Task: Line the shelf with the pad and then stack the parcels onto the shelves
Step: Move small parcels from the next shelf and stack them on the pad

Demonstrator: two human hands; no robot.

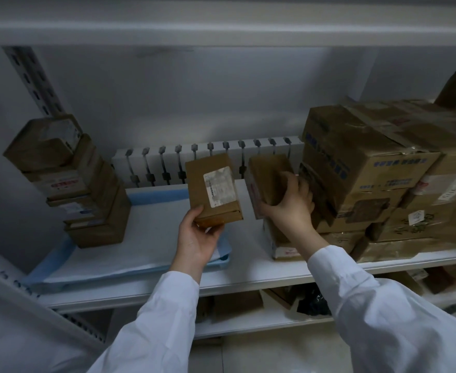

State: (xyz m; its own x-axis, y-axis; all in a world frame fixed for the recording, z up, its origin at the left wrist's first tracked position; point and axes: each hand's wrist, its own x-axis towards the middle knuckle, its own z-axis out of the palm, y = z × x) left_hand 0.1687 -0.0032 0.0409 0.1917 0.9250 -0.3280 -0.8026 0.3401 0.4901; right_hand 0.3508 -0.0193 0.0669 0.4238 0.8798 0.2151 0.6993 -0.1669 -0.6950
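- Looking down through the head camera, I see the left hand gripping a labelled parcel by its near end. The thumb lies along the left edge and the fingers are curled underneath.
- That parcel is held up off the shelf, over the right end of the pad, with its white label facing up.
- The right hand grips a second parcel, plain brown. Its fingers are curled over the top and the thumb is on the near left side.
- This second parcel is tilted and sits right against the pile of cartons that fills the right side of the shelf.
- Just below the right wrist, a white-ended box stands on the shelf at the foot of that pile.
- The pad, white on top with blue edges, lies flat over the left part of the shelf and reaches to beneath the left hand.
- A tall stack of small parcels stands on the pad at its far left, beside the perforated upright.
- A white slotted rail runs along the back, between the stack and the pile.
- The lower shelf carries dark items that I cannot make out.
- Both arms are in white sleeves.
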